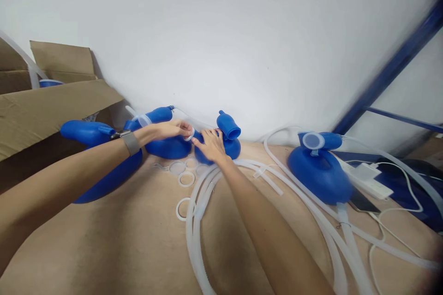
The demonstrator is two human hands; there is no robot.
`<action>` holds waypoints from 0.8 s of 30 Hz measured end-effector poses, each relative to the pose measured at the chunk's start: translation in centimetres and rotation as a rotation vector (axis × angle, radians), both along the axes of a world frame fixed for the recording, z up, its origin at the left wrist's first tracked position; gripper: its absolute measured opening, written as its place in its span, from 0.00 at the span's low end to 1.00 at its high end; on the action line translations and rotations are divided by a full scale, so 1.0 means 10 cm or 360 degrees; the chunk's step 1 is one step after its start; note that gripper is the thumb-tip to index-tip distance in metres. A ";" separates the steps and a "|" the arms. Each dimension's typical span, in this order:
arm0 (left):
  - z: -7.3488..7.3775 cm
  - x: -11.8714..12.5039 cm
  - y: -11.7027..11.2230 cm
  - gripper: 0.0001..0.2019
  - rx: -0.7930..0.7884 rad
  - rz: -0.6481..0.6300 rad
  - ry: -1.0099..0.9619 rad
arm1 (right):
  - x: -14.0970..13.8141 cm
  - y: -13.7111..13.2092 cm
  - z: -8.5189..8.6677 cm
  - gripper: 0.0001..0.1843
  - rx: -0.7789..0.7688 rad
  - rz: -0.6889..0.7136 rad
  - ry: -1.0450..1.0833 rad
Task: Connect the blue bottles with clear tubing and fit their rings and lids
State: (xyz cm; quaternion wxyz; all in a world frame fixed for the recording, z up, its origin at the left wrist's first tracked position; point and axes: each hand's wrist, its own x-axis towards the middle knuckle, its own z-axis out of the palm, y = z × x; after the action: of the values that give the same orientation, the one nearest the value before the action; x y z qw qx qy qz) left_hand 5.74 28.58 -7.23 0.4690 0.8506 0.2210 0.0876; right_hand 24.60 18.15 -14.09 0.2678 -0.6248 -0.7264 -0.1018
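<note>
My left hand (180, 130) pinches a small white plastic ring (190, 135) against the side of a blue urinal bottle (232, 147). My right hand (212, 144) lies over the same bottle, its fingers wrapped on the body and thumb pointing towards the ring. This bottle's separate-looking blue neck piece (228, 125) stands up at its right, wide mouth facing me. Behind my left wrist is another blue bottle (169, 147) with a translucent cap. Loose white rings (186, 179) and a clear cap (177, 168) lie just below my hands.
Translucent tubing (195, 235) coils across the table (138, 249). A capped blue bottle (318, 175) stands right, beside a power strip (372, 184) and phone (363, 201). At left are another blue bottle (104, 184) and an open cardboard box (51, 115). The wall (221, 46) rises behind.
</note>
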 end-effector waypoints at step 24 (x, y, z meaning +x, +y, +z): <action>0.00 0.03 -0.14 0.15 -0.0005 0.0111 -0.0124 | 0.04 0.06 0.03 0.22 -0.0096 -0.0010 0.0118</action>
State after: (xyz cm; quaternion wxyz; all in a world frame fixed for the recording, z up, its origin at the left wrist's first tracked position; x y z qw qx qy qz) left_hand 6.02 27.15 -7.25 0.4751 0.8377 0.2322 0.1367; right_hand 24.99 18.75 -13.79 0.2751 -0.6383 -0.7167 -0.0574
